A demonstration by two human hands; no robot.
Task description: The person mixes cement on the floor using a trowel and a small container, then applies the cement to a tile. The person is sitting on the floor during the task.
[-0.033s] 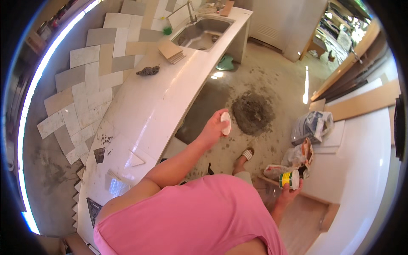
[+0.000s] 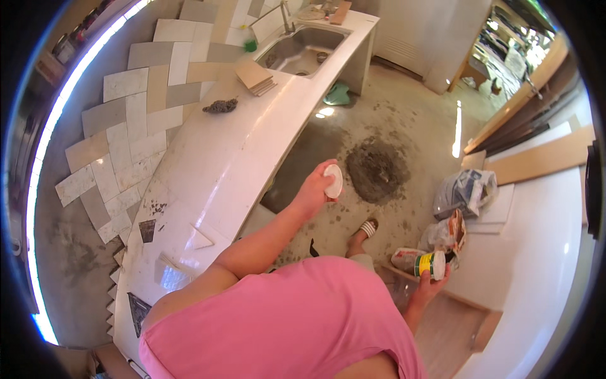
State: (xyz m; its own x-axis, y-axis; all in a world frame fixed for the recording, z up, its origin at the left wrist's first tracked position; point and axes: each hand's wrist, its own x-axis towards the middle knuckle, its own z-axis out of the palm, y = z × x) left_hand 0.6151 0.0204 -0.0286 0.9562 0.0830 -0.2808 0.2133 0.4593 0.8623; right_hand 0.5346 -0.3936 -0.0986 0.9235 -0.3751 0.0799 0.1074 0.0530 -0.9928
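Gripping a round white plastic lid (image 2: 334, 181) on edge, the left hand (image 2: 314, 191) is raised over the grey concrete floor (image 2: 416, 126), forearm stretched out beside the long white countertop (image 2: 252, 139). Lower right, the right hand (image 2: 429, 284) closes around a small yellow-and-green labelled can (image 2: 429, 264), held near crumpled bags (image 2: 454, 215) against the white cabinet (image 2: 536, 252).

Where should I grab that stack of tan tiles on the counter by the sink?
Probably by its two long side edges, coming from above. The stack of tan tiles lies flat on the white counter, apart from the sink, so only the edges give fingers a hold; the lower tiles stick out slightly.
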